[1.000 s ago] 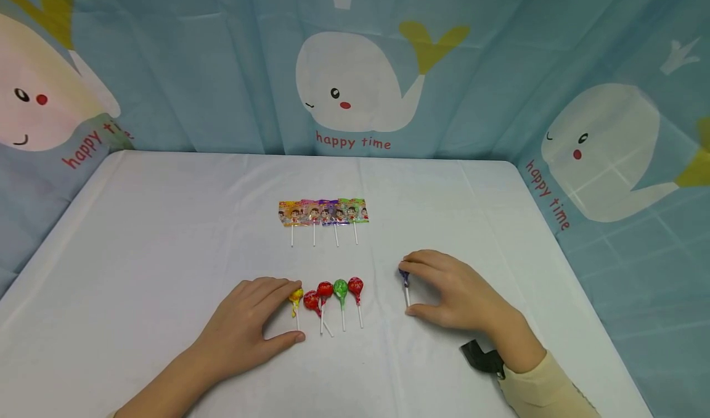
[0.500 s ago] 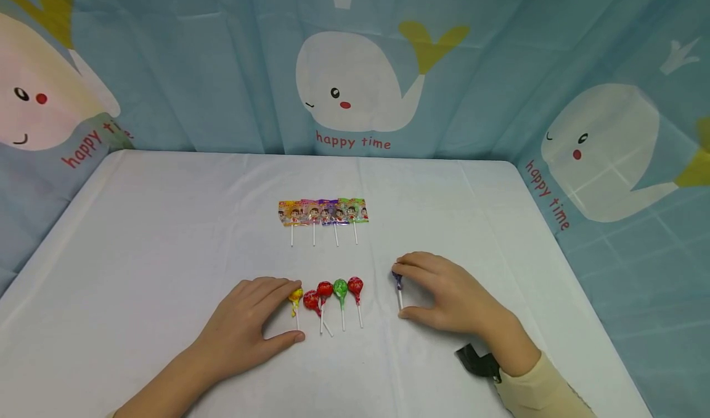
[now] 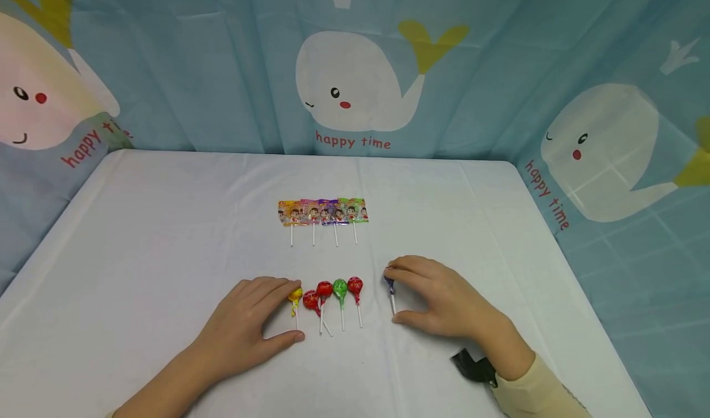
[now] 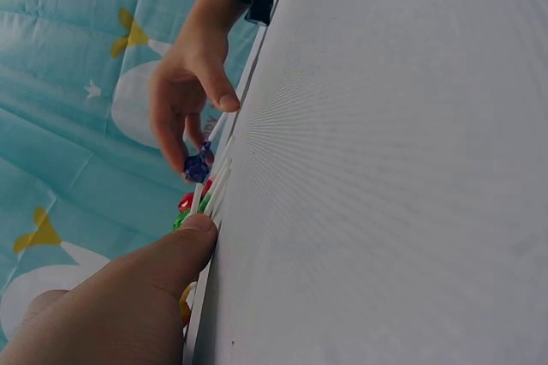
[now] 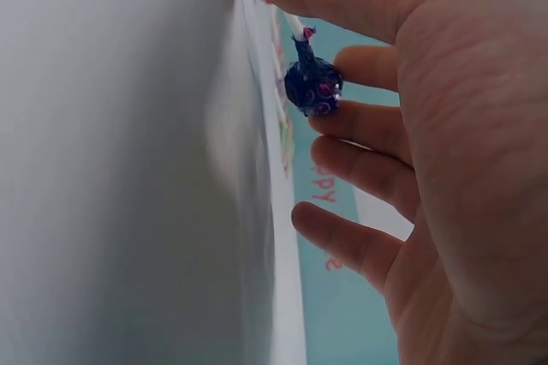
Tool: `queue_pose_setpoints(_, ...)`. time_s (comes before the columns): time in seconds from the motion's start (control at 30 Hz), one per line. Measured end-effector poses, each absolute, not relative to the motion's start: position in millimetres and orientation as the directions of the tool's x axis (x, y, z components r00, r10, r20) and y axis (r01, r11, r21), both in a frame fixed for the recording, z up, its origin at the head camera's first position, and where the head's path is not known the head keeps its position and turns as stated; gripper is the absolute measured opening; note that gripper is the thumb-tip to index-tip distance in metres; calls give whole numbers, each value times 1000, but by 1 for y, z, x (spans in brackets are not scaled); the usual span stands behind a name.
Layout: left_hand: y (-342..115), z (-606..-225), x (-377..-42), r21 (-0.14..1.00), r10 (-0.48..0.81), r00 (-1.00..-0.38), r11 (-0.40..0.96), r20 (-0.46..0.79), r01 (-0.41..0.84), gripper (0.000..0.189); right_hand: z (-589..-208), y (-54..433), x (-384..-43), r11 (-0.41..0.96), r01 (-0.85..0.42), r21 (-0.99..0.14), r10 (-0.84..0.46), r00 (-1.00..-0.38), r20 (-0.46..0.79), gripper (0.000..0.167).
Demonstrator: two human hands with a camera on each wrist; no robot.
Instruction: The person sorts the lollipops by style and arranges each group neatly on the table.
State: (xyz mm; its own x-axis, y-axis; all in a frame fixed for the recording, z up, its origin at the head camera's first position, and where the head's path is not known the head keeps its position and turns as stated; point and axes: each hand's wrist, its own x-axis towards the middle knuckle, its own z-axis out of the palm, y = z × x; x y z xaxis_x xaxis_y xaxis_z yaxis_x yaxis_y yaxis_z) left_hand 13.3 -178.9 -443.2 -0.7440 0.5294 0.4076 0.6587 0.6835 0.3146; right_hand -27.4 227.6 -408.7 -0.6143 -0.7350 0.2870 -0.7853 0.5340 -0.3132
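Observation:
In the head view my left hand (image 3: 252, 319) spans a yellow lollipop (image 3: 296, 294), fingertips at its candy head and thumb by the end of its stick. My right hand (image 3: 444, 298) holds a dark blue lollipop (image 5: 313, 85) upright in line, fingers at the wrapped head and thumb at the stick's end. Between the hands lie a red lollipop (image 3: 312, 301), a second red lollipop (image 3: 324, 289) whose stick crosses the first one's, a green lollipop (image 3: 340, 287) and a third red lollipop (image 3: 355, 285). A gap separates the blue lollipop from this row.
Farther back on the white-covered table (image 3: 183, 221), several flat-wrapped lollipops (image 3: 323, 212) lie side by side, their wrappers overlapping and sticks pointing toward me. A blue whale-print curtain (image 3: 238, 85) stands behind the table's far edge. A black strap (image 3: 474, 367) hangs at my right wrist.
My right hand has slid left and slightly toward me with the blue lollipop, narrowing the gap to the row. The left hand and the other lollipops have stayed in place.

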Motion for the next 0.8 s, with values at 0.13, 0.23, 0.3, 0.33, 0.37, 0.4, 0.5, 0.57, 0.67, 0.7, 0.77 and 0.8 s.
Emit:
queue_pose_setpoints(0.13,-179,-443,13,313,529,-745,686,406,657,81,-409,224,-26,526,-784,-330,-738,-613,281,74)
queue_pose_setpoints(0.23,-179,-443,13,313,528,-747,688,404,655,81,-409,220,-25,521,-783,-340,-741,-613,275,74)
queue_pose_setpoints(0.3,-179,-443,13,314,528,-748,688,401,654,81,-410,218,-24,520,-782,-345,-742,-613,272,74)
queue_pose_setpoints(0.33,-178,-443,13,315,529,-748,687,401,654,81,-410,217,-24,516,-784,-345,-744,-610,273,73)
queue_pose_setpoints(0.37,-178,-443,13,315,529,-748,687,400,654,81,-410,216,-24,514,-785,-346,-745,-608,274,73)
queue_pose_setpoints(0.4,-178,-443,13,315,529,-749,688,399,654,81,-411,215,-24,512,-786,-346,-747,-606,274,74)
queue_pose_setpoints(0.5,-178,-443,14,316,528,-751,689,397,652,81,-413,212,-24,501,-795,-342,-752,-595,284,74)
queue_pose_setpoints(0.57,-178,-443,14,315,527,-752,691,396,650,81,-414,211,-24,491,-803,-338,-756,-586,293,76)
queue_pose_setpoints(0.67,-179,-443,14,313,528,-750,690,399,653,81,-416,209,-23,480,-809,-338,-760,-577,301,76)
queue_pose_setpoints(0.7,-179,-443,14,313,529,-749,689,399,654,81,-416,209,-23,477,-810,-340,-762,-575,300,76)
queue_pose_setpoints(0.77,-179,-443,14,312,530,-747,688,400,655,81,-417,208,-23,476,-809,-345,-764,-574,294,75)
queue_pose_setpoints(0.8,-179,-443,14,311,531,-747,688,400,655,80,-417,207,-23,474,-810,-345,-766,-572,293,75)
